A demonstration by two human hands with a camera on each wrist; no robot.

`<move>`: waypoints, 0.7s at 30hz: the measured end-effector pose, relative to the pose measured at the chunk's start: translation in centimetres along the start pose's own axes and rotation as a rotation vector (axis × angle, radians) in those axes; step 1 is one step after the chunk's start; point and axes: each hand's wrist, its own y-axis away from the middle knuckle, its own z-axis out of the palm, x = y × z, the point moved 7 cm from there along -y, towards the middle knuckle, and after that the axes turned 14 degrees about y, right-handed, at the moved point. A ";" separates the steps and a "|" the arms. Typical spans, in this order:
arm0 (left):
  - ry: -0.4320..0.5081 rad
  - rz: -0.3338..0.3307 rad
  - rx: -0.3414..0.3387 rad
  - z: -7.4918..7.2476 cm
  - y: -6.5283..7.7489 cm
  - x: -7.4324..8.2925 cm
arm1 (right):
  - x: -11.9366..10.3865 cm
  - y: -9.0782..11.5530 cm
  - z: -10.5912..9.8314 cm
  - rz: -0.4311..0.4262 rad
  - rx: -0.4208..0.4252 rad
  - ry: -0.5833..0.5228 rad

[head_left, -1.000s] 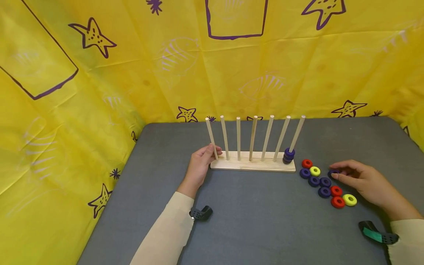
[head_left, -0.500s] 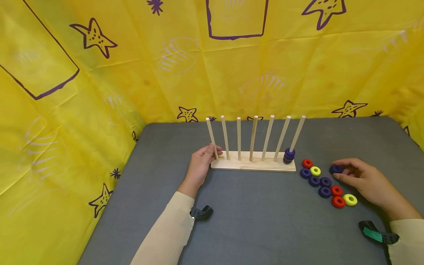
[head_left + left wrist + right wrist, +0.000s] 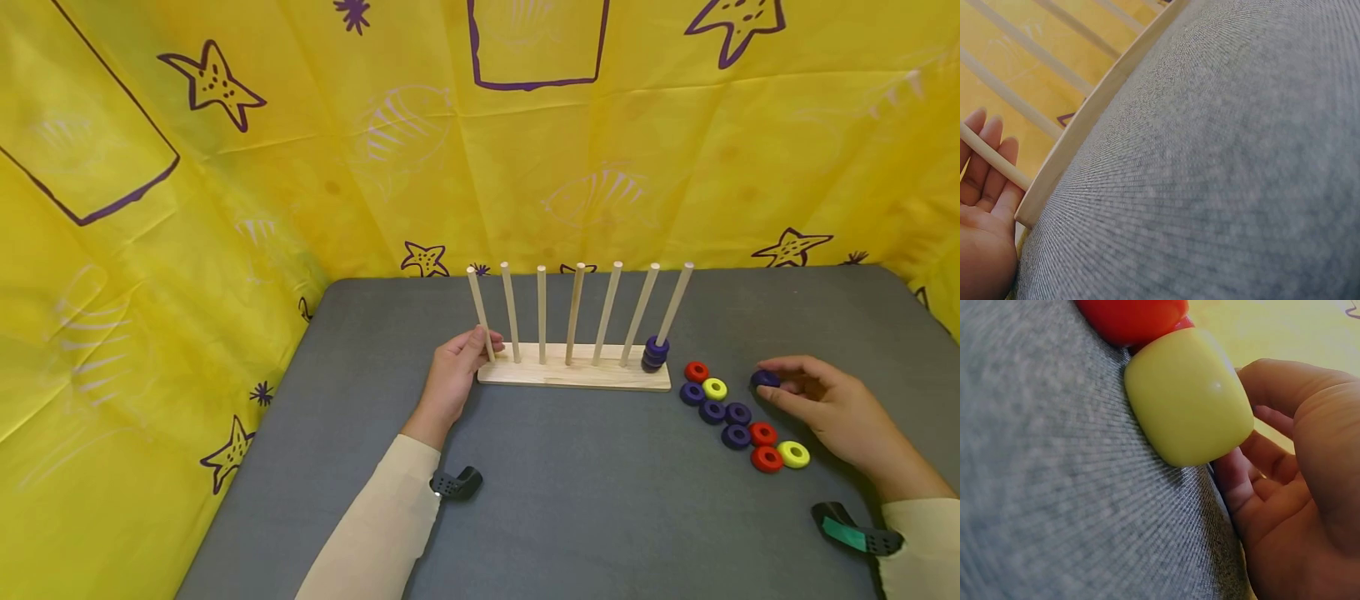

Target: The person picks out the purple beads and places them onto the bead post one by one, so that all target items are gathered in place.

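A pale wooden stand (image 3: 573, 377) with a row of upright pegs is at the middle of the table in the head view. Its rightmost peg carries a few dark blue rings (image 3: 655, 353). My left hand (image 3: 456, 367) grips the stand's left end, fingers behind the leftmost peg (image 3: 994, 156). On the right, my right hand (image 3: 832, 408) pinches a dark blue ring (image 3: 765, 379) between thumb and fingers. That ring is hidden in the right wrist view, where a yellow ring (image 3: 1188, 397) stands in front of my right hand's fingers.
Between the stand and my right hand lies a loose cluster of red rings (image 3: 763, 433), yellow rings (image 3: 715, 389) and dark blue rings (image 3: 712, 412). A yellow patterned cloth (image 3: 495, 183) hangs behind the grey table (image 3: 585, 500).
My right hand has shifted slightly right and back with the dark blue ring, away from the cluster. The left hand and the stand have stayed put.
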 end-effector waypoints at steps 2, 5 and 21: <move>0.002 0.001 0.000 0.0 0.0 0.0 | -0.1 0.0 -0.1 0.000 0.009 -0.005; 0.003 0.000 0.000 0.0 0.1 0.1 | -0.1 0.0 -0.1 -0.002 0.023 -0.011; 0.013 -0.001 0.002 0.0 0.1 0.1 | -0.7 0.2 -0.4 -0.031 0.030 -0.079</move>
